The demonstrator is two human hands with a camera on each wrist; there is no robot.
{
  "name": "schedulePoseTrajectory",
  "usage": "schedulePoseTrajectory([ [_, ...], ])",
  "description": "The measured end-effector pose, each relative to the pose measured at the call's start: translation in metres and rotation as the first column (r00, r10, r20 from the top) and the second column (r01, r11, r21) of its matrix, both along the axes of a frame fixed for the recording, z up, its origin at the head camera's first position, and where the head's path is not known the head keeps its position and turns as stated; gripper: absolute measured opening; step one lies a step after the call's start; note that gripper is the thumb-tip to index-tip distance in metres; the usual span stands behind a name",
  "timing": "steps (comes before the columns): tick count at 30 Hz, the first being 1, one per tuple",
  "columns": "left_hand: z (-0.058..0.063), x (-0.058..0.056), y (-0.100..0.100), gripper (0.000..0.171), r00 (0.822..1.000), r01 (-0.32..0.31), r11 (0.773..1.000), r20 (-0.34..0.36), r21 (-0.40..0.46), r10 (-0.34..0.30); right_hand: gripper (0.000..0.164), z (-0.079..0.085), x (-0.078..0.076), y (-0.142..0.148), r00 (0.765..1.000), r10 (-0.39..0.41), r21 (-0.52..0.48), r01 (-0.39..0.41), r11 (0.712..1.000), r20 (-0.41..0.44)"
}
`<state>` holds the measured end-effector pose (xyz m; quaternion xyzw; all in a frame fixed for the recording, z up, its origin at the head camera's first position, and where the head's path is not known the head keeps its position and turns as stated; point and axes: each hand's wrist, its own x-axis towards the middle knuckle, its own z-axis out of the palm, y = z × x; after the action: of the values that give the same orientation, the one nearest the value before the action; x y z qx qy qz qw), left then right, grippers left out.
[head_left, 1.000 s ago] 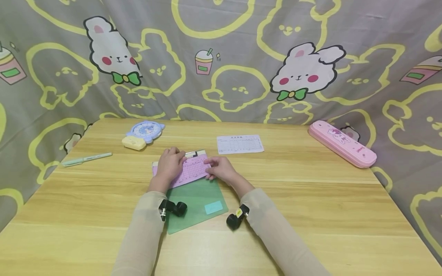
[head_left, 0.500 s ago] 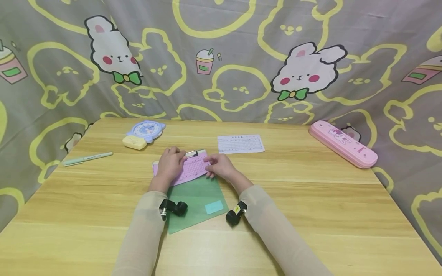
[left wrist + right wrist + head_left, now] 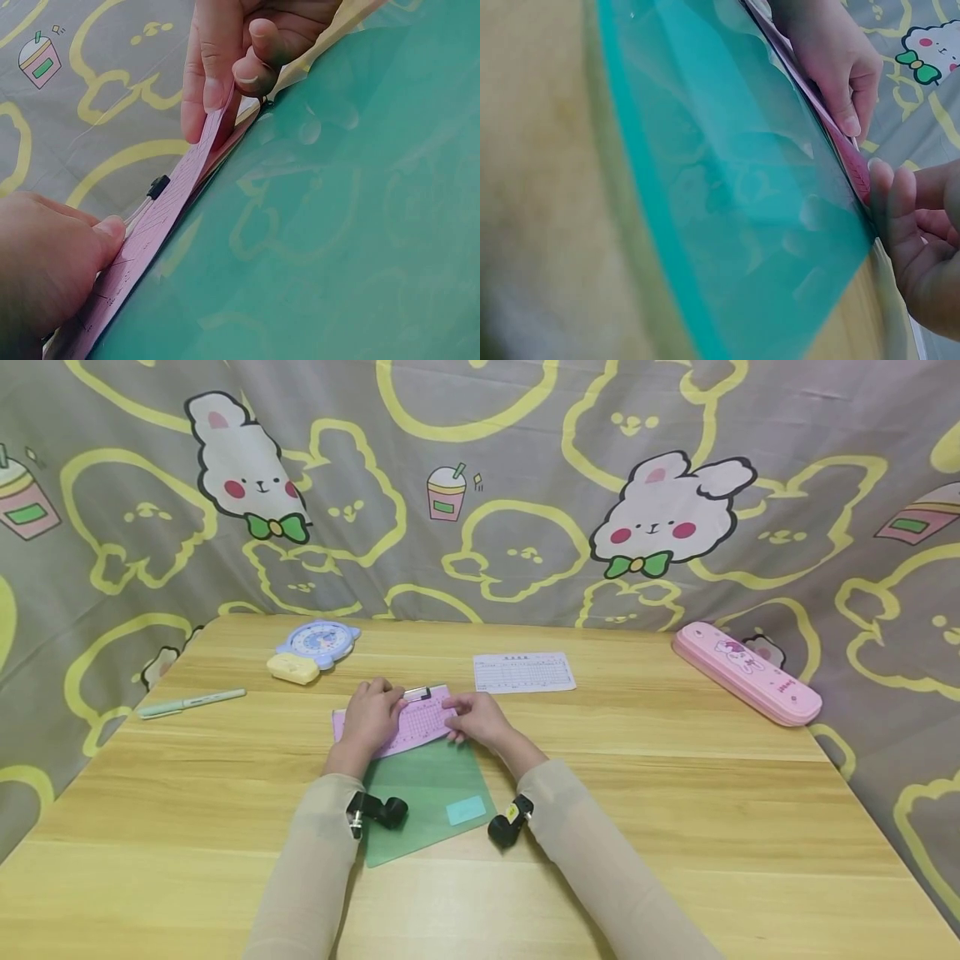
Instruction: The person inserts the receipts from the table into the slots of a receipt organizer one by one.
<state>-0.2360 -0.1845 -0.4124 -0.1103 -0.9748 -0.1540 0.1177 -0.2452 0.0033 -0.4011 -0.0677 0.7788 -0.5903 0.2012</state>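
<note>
A translucent green clipboard [image 3: 423,806] with a pale blue sticker lies tilted on the table. A pink printed sheet [image 3: 422,724] lies across its far end, by a metal clip [image 3: 417,694]. My left hand [image 3: 369,718] covers the sheet's left part and grips the clip, with the thumb on its wire in the left wrist view. At the sheet's right edge, my right hand [image 3: 483,720] pinches the paper between thumb and fingers. In the right wrist view the sheet [image 3: 857,174] bends up slightly at those fingers.
A white printed sheet [image 3: 523,672] lies beyond the right hand. At the far left are a blue clock-shaped item [image 3: 321,642], a yellow case [image 3: 292,669] and a green pen [image 3: 192,703]. A pink pencil case [image 3: 747,674] sits far right, before a patterned curtain [image 3: 517,460].
The pink sheet's near edge has slid a little away from me, up the clipboard. My right hand has shifted slightly the same way; my left hand has stayed in place.
</note>
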Motion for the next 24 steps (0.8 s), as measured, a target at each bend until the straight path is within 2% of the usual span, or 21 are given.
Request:
schedulePoseTrajectory([
  [24, 0.0024, 0.0013, 0.0003, 0.031, 1.0, -0.006, 1.0, 0.027, 0.004, 0.006, 0.035, -0.0015, -0.0007, -0.001, 1.0, 0.001, -0.005, -0.001, 1.0, -0.021],
])
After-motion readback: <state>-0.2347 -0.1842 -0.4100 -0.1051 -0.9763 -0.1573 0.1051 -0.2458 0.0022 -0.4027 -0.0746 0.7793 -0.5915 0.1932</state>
